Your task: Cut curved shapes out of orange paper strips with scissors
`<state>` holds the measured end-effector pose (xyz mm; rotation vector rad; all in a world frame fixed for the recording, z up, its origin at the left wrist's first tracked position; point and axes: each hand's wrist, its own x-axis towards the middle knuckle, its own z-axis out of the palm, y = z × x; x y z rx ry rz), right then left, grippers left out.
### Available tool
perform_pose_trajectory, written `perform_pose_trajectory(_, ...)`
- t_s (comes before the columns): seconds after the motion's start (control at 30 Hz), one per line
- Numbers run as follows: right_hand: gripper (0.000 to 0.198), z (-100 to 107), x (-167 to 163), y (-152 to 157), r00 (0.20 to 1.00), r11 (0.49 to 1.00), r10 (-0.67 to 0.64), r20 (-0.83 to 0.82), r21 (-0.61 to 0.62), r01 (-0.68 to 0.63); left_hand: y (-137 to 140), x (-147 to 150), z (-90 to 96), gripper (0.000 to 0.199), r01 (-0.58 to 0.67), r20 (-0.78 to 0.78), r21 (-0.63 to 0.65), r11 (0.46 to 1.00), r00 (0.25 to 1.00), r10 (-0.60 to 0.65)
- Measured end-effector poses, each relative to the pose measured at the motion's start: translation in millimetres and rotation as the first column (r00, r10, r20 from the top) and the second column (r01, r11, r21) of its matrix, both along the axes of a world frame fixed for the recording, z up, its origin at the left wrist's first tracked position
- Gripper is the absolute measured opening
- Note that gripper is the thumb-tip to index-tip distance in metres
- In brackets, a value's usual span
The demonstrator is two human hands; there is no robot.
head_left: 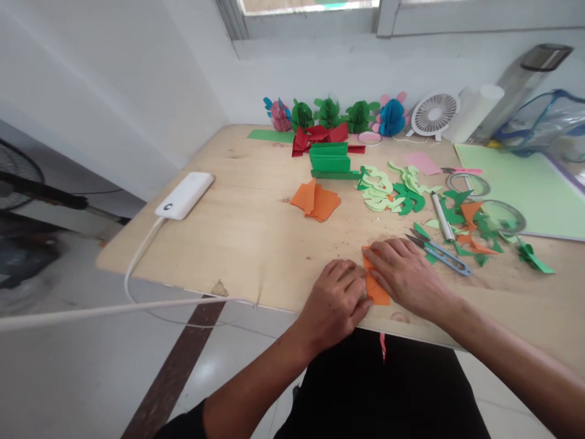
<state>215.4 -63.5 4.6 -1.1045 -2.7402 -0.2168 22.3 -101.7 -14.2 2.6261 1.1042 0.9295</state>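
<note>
A small piece of folded orange paper (377, 292) lies flat near the front edge of the table. My left hand (336, 296) is at its left side, fingers curled and the thumb by the paper's lower edge; the fingertips are partly hidden. From the right, my right hand (404, 271) bends over the paper and presses its fingers on it, covering much of the sheet. Thread snips (443, 253) with blue handles lie just beyond my right hand. Farther back is a small stack of orange paper pieces (322, 202).
Green and orange scraps (475, 219), a white marker (442, 216) and tape rolls (505, 217) lie to the right. Folded green paper (329, 160) and red paper (320, 139) sit behind. A small fan (435, 114) stands by the wall. A cabled power bank (186, 194) is at left.
</note>
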Motion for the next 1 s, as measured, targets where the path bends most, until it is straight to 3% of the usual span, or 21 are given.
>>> perform_pose_trajectory(0.37, 0.026, 2.6, -2.8, 4.7, 0.999, 0.999, -0.031, 0.009, -0.014, 0.031, -0.2, 0.0, -1.7, 0.008, 0.004, 0.011, 0.002, 1.000, 1.000, -0.004)
perform_pose_trajectory(0.53, 0.033, 9.9, 6.0, -8.3, 0.996, 0.998, -0.057, -0.073, -0.032, 0.055, 0.0, 0.1, -4.0, 0.010, -0.002, 0.015, -0.008, 1.000, 1.000, 0.003)
perform_pose_trajectory(0.77, 0.026, 6.2, 12.9, -25.9, 0.992, 0.997, -0.006, -0.123, -0.074, -0.003, -0.4, 0.3, -3.4, 0.009, 0.000, 0.000, -0.032, 0.999, 1.000, 0.000)
perform_pose_trajectory(1.0, 0.026, 0.4, 10.5, -27.2, 0.993, 0.998, -0.018, -0.115, -0.054, 0.012, 0.8, -2.0, 2.3, 0.010, 0.001, 0.045, -0.132, 0.991, 0.999, 0.005)
